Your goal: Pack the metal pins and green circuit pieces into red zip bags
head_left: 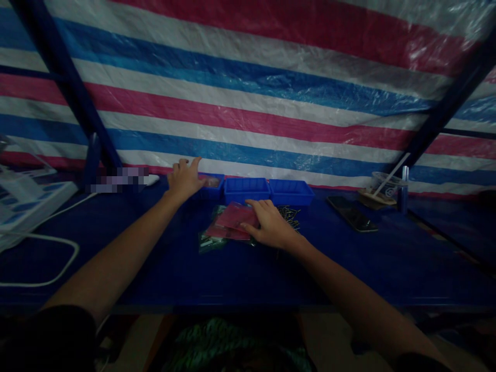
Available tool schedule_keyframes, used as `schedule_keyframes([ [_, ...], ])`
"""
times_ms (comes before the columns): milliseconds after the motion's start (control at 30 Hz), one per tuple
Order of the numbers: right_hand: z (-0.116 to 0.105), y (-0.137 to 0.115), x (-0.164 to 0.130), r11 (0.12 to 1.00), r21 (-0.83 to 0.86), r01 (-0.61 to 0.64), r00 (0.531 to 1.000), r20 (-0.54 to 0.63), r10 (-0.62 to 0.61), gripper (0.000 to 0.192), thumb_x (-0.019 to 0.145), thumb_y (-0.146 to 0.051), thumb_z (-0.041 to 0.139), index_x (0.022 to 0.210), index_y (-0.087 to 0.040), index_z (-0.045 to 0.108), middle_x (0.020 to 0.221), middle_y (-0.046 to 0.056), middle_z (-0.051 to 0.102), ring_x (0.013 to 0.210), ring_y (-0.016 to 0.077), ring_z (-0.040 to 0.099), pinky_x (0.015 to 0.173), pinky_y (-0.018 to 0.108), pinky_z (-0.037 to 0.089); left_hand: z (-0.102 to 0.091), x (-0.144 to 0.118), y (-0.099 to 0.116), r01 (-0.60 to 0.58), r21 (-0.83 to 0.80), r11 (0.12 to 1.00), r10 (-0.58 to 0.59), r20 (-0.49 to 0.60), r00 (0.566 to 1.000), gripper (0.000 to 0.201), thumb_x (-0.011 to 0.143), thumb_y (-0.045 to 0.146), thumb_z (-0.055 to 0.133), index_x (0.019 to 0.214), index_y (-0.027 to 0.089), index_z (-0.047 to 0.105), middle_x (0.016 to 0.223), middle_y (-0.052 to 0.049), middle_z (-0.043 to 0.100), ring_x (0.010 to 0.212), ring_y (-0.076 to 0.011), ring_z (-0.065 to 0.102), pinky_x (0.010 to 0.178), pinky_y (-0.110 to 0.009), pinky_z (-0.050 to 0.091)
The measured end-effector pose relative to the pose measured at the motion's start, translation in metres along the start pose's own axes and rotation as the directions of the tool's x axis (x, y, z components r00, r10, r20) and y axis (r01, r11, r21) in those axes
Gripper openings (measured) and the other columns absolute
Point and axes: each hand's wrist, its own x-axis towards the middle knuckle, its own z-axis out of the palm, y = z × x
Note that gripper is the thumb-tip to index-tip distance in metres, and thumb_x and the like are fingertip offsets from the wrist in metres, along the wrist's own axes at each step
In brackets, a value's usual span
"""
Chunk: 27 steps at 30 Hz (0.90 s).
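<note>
Blue, smooth and faintly glossy, the table (240, 279) runs from your body out to the bins. Nearest on it lie the flat, limp pink bags (228, 219), overlapping clear bags (209, 244) of crinkled film. Your right hand (270, 222) rests over their right edge, thumb and fingers spread; whether it pinches the film cannot be told. Such slick layers could slip, should you pull one and drag those beneath along. Beside that hand, partly hidden by it, sits a loose heap of thin metal pieces (289, 214), which a sweep of your wrist might scatter. Farther off, your left hand (183, 179) is over the left bin (214, 193), fingers splayed, nothing visibly held; a low knuckle could shove that shallow plastic box against the middle bin (247, 197), ribbed inside, with the right bin (293, 200) just beside. Behind rises the striped sheet (248, 113), wrinkled and shiny.
</note>
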Motion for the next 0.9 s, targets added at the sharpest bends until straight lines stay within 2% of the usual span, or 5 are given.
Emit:
schedule_keyframes([
  [100,0.003,0.003,0.000,0.999,-0.033,0.010,0.999,0.043,-0.009,0.055,0.083,-0.047,0.048,0.127,-0.014,0.041,0.111,0.013,0.053,0.105,0.0249,0.043,0.088,0.042,0.038,0.001,-0.017,0.006,-0.154,0.031,0.988,0.156,-0.076,0.985,0.049,0.083,0.042,0.048,0.128,0.025,0.045,0.129,-0.015,0.045,0.119,-0.0359,0.038,0.093,-0.051,0.032],
  [333,0.003,0.005,-0.002,0.994,-0.106,0.028,0.995,0.101,-0.017,0.054,0.079,-0.054,0.051,0.121,-0.019,0.048,0.107,0.012,0.052,0.100,0.0254,0.044,0.083,0.042,0.037,0.018,-0.023,0.004,-0.225,-0.032,0.974,0.227,0.190,0.955,0.045,0.089,0.050,0.028,0.117,0.029,0.057,0.120,-0.010,0.057,0.111,-0.0331,0.048,0.092,-0.052,0.032],
  [500,-0.001,0.003,0.000,0.993,-0.108,0.039,0.996,0.081,-0.030,0.032,0.083,-0.041,0.051,0.103,-0.018,0.059,0.101,0.011,0.057,0.099,0.0241,0.047,0.083,0.039,0.036,0.006,-0.041,0.021,-0.321,-0.063,0.945,0.325,0.070,0.943,0.042,0.087,0.046,0.039,0.116,0.021,0.056,0.123,-0.013,0.053,0.116,-0.0334,0.043,0.094,-0.053,0.029],
  [733,0.000,0.009,0.005,0.994,-0.107,-0.029,0.999,-0.041,0.025,0.021,0.087,-0.023,0.041,0.085,-0.017,0.061,0.088,0.008,0.060,0.088,0.0192,0.050,0.078,0.034,0.038,-0.011,-0.078,0.060,-0.582,-0.488,0.651,0.678,0.028,0.734,0.029,0.089,0.034,0.043,0.111,0.021,0.058,0.109,-0.008,0.061,0.102,-0.0220,0.053,0.091,-0.037,0.036],
  [900,0.000,0.014,0.004,0.985,-0.116,-0.126,0.992,-0.029,0.124,0.023,0.087,-0.022,0.040,0.099,-0.017,0.059,0.100,0.010,0.062,0.096,0.0234,0.049,0.080,0.038,0.039,-0.005,-0.080,0.052,-0.597,-0.527,0.605,0.740,0.093,0.667,0.023,0.085,0.028,0.048,0.104,0.022,0.059,0.102,-0.007,0.062,0.097,-0.0208,0.053,0.087,-0.034,0.038],
])
